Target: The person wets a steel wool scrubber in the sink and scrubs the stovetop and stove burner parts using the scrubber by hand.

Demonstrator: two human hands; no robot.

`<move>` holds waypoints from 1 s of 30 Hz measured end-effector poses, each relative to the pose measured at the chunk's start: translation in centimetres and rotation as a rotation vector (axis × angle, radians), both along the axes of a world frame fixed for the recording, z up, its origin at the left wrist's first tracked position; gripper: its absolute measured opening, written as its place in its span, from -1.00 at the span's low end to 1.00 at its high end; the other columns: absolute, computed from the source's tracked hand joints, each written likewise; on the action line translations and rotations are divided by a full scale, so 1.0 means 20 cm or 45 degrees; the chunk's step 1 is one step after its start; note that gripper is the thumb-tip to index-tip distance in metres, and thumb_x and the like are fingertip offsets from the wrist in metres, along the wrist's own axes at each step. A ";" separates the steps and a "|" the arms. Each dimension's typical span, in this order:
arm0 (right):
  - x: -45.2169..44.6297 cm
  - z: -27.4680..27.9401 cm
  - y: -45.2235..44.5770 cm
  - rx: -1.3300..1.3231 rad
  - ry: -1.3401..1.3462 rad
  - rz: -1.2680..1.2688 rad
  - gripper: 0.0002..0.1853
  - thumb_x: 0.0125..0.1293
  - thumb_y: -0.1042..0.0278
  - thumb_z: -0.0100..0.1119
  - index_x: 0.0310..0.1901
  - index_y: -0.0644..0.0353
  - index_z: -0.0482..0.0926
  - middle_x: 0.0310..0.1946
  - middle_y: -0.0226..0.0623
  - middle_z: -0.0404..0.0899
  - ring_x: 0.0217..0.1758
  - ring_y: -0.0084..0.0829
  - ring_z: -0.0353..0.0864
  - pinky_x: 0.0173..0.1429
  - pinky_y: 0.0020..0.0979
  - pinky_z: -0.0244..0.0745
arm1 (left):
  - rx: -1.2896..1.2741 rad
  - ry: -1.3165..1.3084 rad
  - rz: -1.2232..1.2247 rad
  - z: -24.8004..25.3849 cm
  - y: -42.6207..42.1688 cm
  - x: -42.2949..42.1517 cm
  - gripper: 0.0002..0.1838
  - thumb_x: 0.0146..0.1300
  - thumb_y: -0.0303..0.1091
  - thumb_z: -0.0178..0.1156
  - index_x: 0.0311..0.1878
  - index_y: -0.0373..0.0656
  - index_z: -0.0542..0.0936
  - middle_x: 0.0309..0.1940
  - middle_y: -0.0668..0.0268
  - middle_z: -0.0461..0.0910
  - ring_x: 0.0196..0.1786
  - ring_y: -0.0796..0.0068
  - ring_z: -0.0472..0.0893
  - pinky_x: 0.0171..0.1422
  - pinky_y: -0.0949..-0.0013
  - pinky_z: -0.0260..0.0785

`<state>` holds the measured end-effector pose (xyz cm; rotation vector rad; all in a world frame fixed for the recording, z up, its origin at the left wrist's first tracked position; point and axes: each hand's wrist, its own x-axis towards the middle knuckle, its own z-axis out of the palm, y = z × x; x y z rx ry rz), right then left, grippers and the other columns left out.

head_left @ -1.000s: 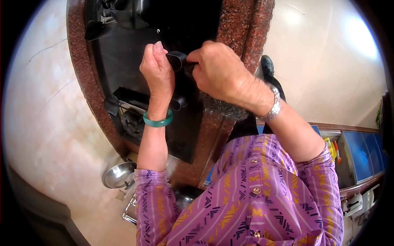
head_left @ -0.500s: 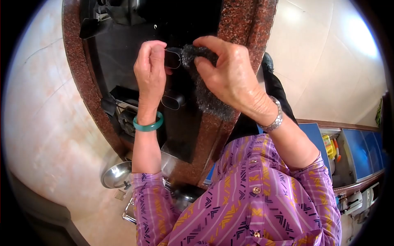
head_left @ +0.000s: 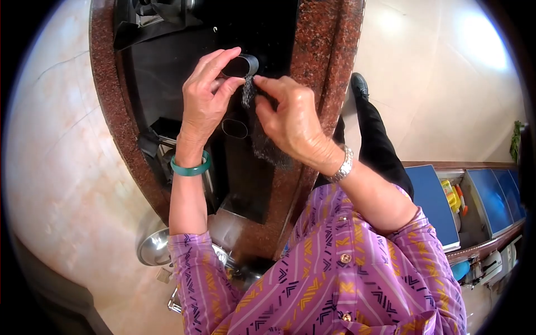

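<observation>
On the black glass cooktop [head_left: 167, 67] stands a dark stove knob [head_left: 252, 63] with a thin bright oval rim. My left hand [head_left: 205, 92], with a green bangle at the wrist, has its thumb and fingers bent around this knob. My right hand [head_left: 293, 109] pinches a grey steel wool scrubber [head_left: 247, 96], one end of which touches the knob's near side by my left thumb. The rest of the scrubber hangs below my right fingers, dark and partly blurred. A second oval knob [head_left: 234, 128] sits nearer to me.
Reddish-brown granite [head_left: 321, 56] edges the cooktop. Black burner parts [head_left: 159, 17] stand at its far left, with more beside my left wrist. A metal bowl [head_left: 153, 247] lies at lower left. Blue cabinets [head_left: 430, 195] line the right, one open. A person's black-clad leg [head_left: 377, 134] extends beyond the counter.
My left fingers have spread wider around the far knob, and the thumb now shows. My right hand has brought the steel wool scrubber leftward and down, against the knob's near side. The view has shifted slightly.
</observation>
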<state>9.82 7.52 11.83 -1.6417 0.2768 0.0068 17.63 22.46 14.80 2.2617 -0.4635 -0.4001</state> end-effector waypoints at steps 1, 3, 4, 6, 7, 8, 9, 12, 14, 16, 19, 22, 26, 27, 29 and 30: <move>0.01 -0.01 0.00 -0.027 -0.049 -0.068 -0.73 0.07 0.53 0.20 -0.15 0.34 0.63 -0.43 0.12 0.54 -0.35 0.10 0.58 -0.25 -0.12 0.51 | -0.020 -0.034 -0.031 -0.02 0.01 0.01 -0.53 0.20 -0.61 0.28 0.20 -0.15 0.55 0.12 0.29 0.47 -0.27 0.70 0.42 -0.21 0.63 0.38; 0.06 -0.04 -0.04 -0.096 -0.146 -0.175 -0.77 0.07 0.52 0.20 -0.19 0.36 0.65 -0.43 0.13 0.56 -0.35 0.06 0.60 -0.25 -0.14 0.53 | -0.044 -0.071 -0.061 -0.03 0.03 0.01 -0.53 0.20 -0.57 0.30 0.21 -0.15 0.54 0.12 0.30 0.47 -0.29 0.70 0.41 -0.23 0.63 0.38; 0.10 -0.02 -0.08 -0.083 -0.132 -0.214 -0.78 0.07 0.52 0.20 -0.22 0.36 0.65 -0.44 0.13 0.56 -0.35 0.05 0.61 -0.25 -0.15 0.53 | -0.017 -0.072 -0.060 -0.02 0.02 0.01 -0.54 0.21 -0.58 0.29 0.21 -0.14 0.54 0.11 0.31 0.47 -0.29 0.71 0.41 -0.23 0.64 0.38; 0.14 -0.04 -0.10 -0.117 -0.185 -0.290 -0.82 0.07 0.54 0.18 -0.26 0.35 0.65 -0.45 0.14 0.56 -0.36 0.04 0.61 -0.26 -0.14 0.53 | 0.004 -0.069 -0.054 -0.02 0.02 0.00 -0.54 0.21 -0.59 0.28 0.21 -0.14 0.55 0.10 0.32 0.47 -0.29 0.72 0.40 -0.22 0.65 0.38; 0.13 -0.04 -0.07 -0.175 -0.199 -0.217 -0.84 0.08 0.54 0.18 -0.28 0.35 0.64 -0.45 0.13 0.56 -0.36 0.05 0.60 -0.26 -0.13 0.53 | 0.021 -0.111 -0.050 -0.02 0.01 0.01 -0.55 0.18 -0.58 0.30 0.17 -0.12 0.57 0.06 0.27 0.52 -0.28 0.63 0.50 -0.22 0.59 0.47; 0.13 -0.04 -0.03 -0.231 -0.214 -0.146 -0.85 0.08 0.54 0.17 -0.30 0.34 0.64 -0.45 0.12 0.55 -0.36 0.06 0.60 -0.25 -0.12 0.52 | 0.041 -0.155 -0.046 -0.02 0.01 0.01 -0.56 0.14 -0.58 0.32 0.12 -0.11 0.59 0.02 0.23 0.56 -0.26 0.53 0.59 -0.22 0.53 0.56; 0.09 -0.03 0.00 -0.235 -0.220 -0.127 -0.88 0.07 0.54 0.18 -0.33 0.34 0.61 -0.45 0.11 0.54 -0.35 0.08 0.58 -0.25 -0.09 0.52 | 0.025 -0.165 -0.033 -0.02 0.01 0.00 -0.55 0.13 -0.57 0.33 0.12 -0.09 0.60 0.00 0.24 0.57 -0.26 0.52 0.59 -0.22 0.53 0.56; 0.03 -0.02 -0.01 -0.174 -0.171 -0.080 -0.86 0.07 0.54 0.18 -0.30 0.35 0.62 -0.45 0.11 0.52 -0.35 0.08 0.58 -0.27 -0.09 0.51 | -0.053 -0.125 -0.017 -0.02 0.00 0.00 -0.54 0.12 -0.58 0.34 0.12 -0.08 0.60 0.00 0.23 0.57 -0.24 0.52 0.60 -0.22 0.52 0.56; 0.03 -0.02 -0.02 -0.133 -0.182 -0.107 -0.83 0.07 0.56 0.16 -0.27 0.36 0.63 -0.45 0.12 0.52 -0.35 0.08 0.58 -0.27 -0.10 0.51 | -0.054 -0.132 -0.030 -0.03 0.01 0.01 -0.54 0.12 -0.58 0.33 0.13 -0.08 0.60 0.00 0.23 0.57 -0.23 0.52 0.61 -0.21 0.52 0.56; 0.08 -0.03 -0.03 -0.159 -0.304 -0.279 -0.81 0.06 0.56 0.16 -0.25 0.36 0.63 -0.45 0.13 0.52 -0.35 0.09 0.58 -0.27 -0.11 0.51 | -0.045 -0.131 -0.038 -0.03 0.01 0.01 -0.54 0.12 -0.59 0.33 0.13 -0.08 0.60 -0.01 0.23 0.57 -0.22 0.52 0.61 -0.20 0.52 0.57; 0.10 -0.04 -0.02 -0.161 -0.235 -0.185 -0.77 0.06 0.56 0.16 -0.20 0.36 0.62 -0.46 0.13 0.51 -0.37 0.10 0.57 -0.28 -0.09 0.49 | -0.013 -0.140 -0.063 -0.03 0.02 0.00 -0.55 0.14 -0.60 0.32 0.13 -0.10 0.59 0.01 0.23 0.56 -0.20 0.53 0.61 -0.18 0.53 0.58; 0.04 -0.04 0.00 -0.177 -0.252 -0.094 -0.72 0.06 0.56 0.15 -0.13 0.34 0.61 -0.47 0.13 0.50 -0.39 0.11 0.55 -0.30 -0.08 0.47 | -0.041 -0.117 -0.086 -0.03 0.02 0.00 -0.54 0.22 -0.60 0.26 0.21 -0.11 0.55 0.08 0.35 0.48 -0.26 0.73 0.43 -0.18 0.67 0.38; 0.05 -0.06 0.00 -0.115 -0.242 -0.165 -0.73 0.08 0.55 0.14 -0.13 0.34 0.61 -0.49 0.10 0.49 -0.39 0.10 0.54 -0.30 -0.09 0.48 | -0.065 -0.073 -0.024 -0.01 0.00 0.00 -0.56 0.17 -0.62 0.29 0.14 -0.13 0.58 0.06 0.25 0.53 -0.17 0.57 0.60 -0.15 0.54 0.59; 0.09 -0.07 -0.01 -0.128 -0.275 -0.183 -0.73 0.09 0.55 0.14 -0.13 0.33 0.61 -0.49 0.10 0.49 -0.38 0.10 0.54 -0.29 -0.09 0.48 | -0.023 -0.082 -0.034 -0.01 0.00 0.00 -0.56 0.17 -0.62 0.29 0.14 -0.13 0.58 0.06 0.25 0.53 -0.16 0.57 0.61 -0.15 0.55 0.59; 0.11 -0.06 0.00 -0.169 -0.264 -0.123 -0.74 0.09 0.55 0.13 -0.15 0.31 0.62 -0.47 0.10 0.49 -0.36 0.09 0.54 -0.28 -0.09 0.48 | -0.001 -0.138 -0.059 -0.02 0.00 0.01 -0.57 0.17 -0.62 0.28 0.14 -0.13 0.58 0.06 0.25 0.53 -0.16 0.58 0.60 -0.15 0.55 0.59; 0.08 -0.05 0.00 -0.166 -0.257 -0.123 -0.74 0.09 0.55 0.13 -0.15 0.31 0.62 -0.47 0.10 0.49 -0.36 0.09 0.54 -0.28 -0.09 0.48 | 0.014 -0.196 -0.083 -0.02 0.00 0.00 -0.57 0.17 -0.62 0.28 0.14 -0.14 0.58 0.06 0.25 0.53 -0.16 0.59 0.60 -0.14 0.56 0.59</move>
